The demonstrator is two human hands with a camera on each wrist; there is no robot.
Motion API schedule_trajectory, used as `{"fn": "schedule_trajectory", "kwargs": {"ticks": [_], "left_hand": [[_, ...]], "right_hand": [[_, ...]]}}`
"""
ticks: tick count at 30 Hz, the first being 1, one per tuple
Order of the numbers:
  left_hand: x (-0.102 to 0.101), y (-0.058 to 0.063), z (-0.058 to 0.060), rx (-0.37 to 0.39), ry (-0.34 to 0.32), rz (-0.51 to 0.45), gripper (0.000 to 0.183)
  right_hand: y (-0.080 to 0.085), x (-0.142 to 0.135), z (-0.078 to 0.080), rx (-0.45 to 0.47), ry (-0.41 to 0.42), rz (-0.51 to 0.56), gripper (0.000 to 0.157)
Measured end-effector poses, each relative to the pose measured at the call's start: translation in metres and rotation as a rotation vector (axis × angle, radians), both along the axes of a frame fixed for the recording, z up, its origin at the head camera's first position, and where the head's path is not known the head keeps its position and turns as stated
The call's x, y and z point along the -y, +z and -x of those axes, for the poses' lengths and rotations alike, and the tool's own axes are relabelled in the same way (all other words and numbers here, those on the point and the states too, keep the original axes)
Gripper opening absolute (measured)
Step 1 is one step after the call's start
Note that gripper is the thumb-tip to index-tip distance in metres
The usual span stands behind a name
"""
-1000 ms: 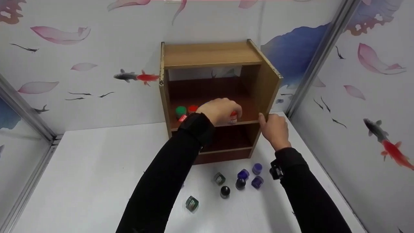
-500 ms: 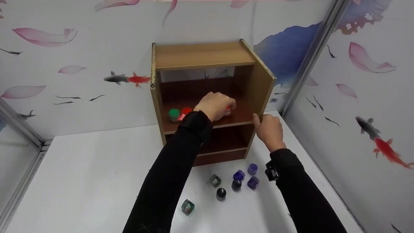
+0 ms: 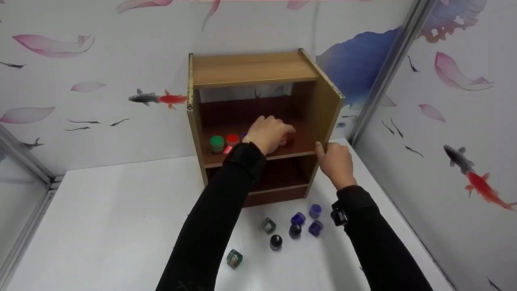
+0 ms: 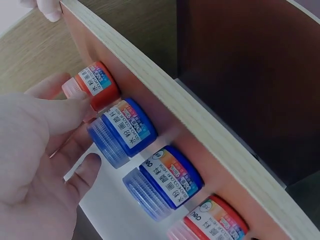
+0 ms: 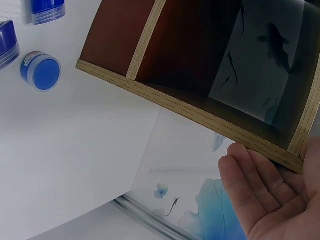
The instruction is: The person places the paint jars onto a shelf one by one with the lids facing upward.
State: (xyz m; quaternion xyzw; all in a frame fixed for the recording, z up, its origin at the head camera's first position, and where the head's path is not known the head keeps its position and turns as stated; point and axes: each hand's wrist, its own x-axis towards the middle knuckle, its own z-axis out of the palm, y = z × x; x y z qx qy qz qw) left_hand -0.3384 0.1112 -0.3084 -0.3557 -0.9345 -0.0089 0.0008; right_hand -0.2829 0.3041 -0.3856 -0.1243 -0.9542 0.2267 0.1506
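Note:
My left hand (image 3: pixel 266 133) reaches into the middle level of a small wooden cabinet (image 3: pixel 256 66). In the left wrist view, its fairly straight fingers lie about the clear cap of a red gouache paint jar (image 4: pixel 97 87), which stands on the shelf board (image 4: pixel 172 117). Beside it, in a row, are two blue paint jars (image 4: pixel 132 127) (image 4: pixel 172 175) and another red one (image 4: pixel 217 220). My right hand (image 3: pixel 337 163) holds the cabinet's right side panel, thumb at the front edge and fingers (image 5: pixel 255 185) along the outside.
A green-lidded jar (image 3: pixel 217 143) stands at the shelf's left end, near a red-lidded jar (image 3: pixel 232 140). Several purple, black and dark green jars, such as a purple jar (image 3: pixel 316 211) and a green jar (image 3: pixel 234 258), lie or stand on the white table (image 3: pixel 121 214) before the cabinet.
The red paint jar by my left hand has shifted a little deeper onto the shelf. The left index finger has straightened. My right hand has stayed on the side panel while the view turned slightly.

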Motion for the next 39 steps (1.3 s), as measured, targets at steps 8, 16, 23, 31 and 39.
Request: {"fn": "schedule_trajectory", "kwargs": {"ticks": [8, 16, 23, 31, 39], "left_hand": [[0.023, 0.005, -0.015, -0.063, -0.018, -0.051, 0.042], [0.047, -0.001, -0.036, -0.046, -0.101, -0.13, 0.037], [0.071, -0.018, -0.055, 0.05, -0.103, -0.103, 0.031], [0.101, -0.047, -0.074, 0.141, -0.068, -0.106, 0.029], [0.138, -0.088, -0.088, 0.242, -0.009, -0.106, 0.026]], "right_hand": [[0.0, 0.001, 0.001, 0.006, 0.021, -0.007, 0.049], [0.004, -0.008, 0.001, -0.024, 0.028, -0.027, 0.05], [0.005, -0.014, 0.001, -0.02, 0.041, -0.045, 0.052], [0.002, -0.014, -0.001, -0.035, 0.063, -0.048, 0.052], [0.001, -0.002, -0.001, -0.043, 0.077, -0.043, 0.053]]}}
